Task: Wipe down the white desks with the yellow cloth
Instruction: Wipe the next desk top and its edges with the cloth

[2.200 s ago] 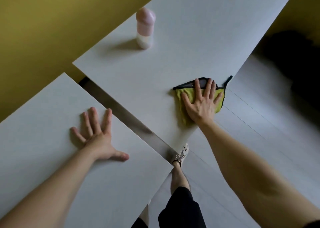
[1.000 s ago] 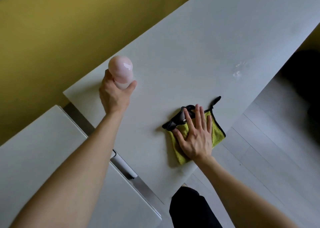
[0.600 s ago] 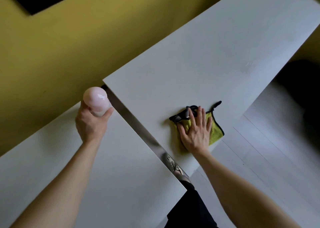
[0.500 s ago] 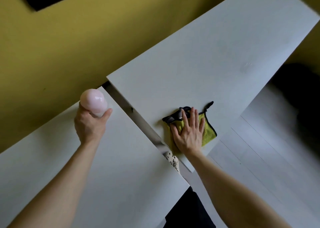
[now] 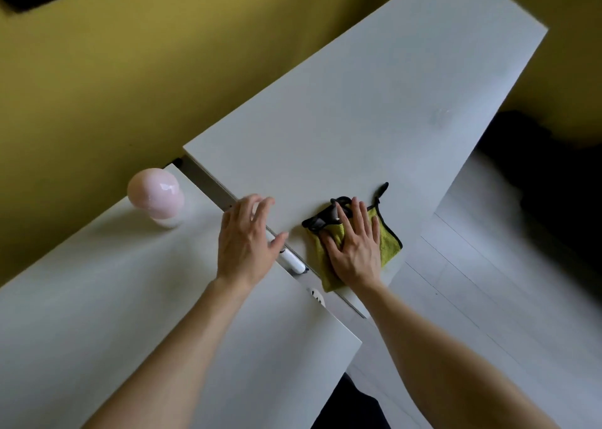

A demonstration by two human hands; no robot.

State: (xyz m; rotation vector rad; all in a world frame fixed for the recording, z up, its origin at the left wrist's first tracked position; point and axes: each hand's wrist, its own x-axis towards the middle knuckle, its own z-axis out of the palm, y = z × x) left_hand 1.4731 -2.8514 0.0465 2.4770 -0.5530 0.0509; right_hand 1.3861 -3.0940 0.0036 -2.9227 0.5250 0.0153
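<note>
Yellow with black edging, the one cloth point(image 5: 387, 246) lies on the far desk point(image 5: 358, 103), at that desk's near corner and close to its front edge. A black loop sticks out from the cloth's far corner.

Two hands are in view. The right hand point(image 5: 355, 249) lies flat on the cloth, fingers straight and slightly spread, pressing it to the desk without curling round it. The left hand point(image 5: 247, 239) is just left of the cloth, over the edge of the near desk point(image 5: 114, 314), with its fingers spread and loose and nothing in it. Whether it touches the desk cannot be told.

Two white desks show, set at an angle, with a narrow gap point(image 5: 208, 181) between them that runs just left of the cloth. A white rounded part point(image 5: 293, 261) shows in that gap, beside the cloth.

One bottle point(image 5: 156, 197) with a pink cap stands upright on the near desk, well to the left of the cloth and apart from both hands.

Beyond the cloth rises a yellow wall point(image 5: 130, 70). To the right of the cloth lies a pale grey floor point(image 5: 488, 298).
</note>
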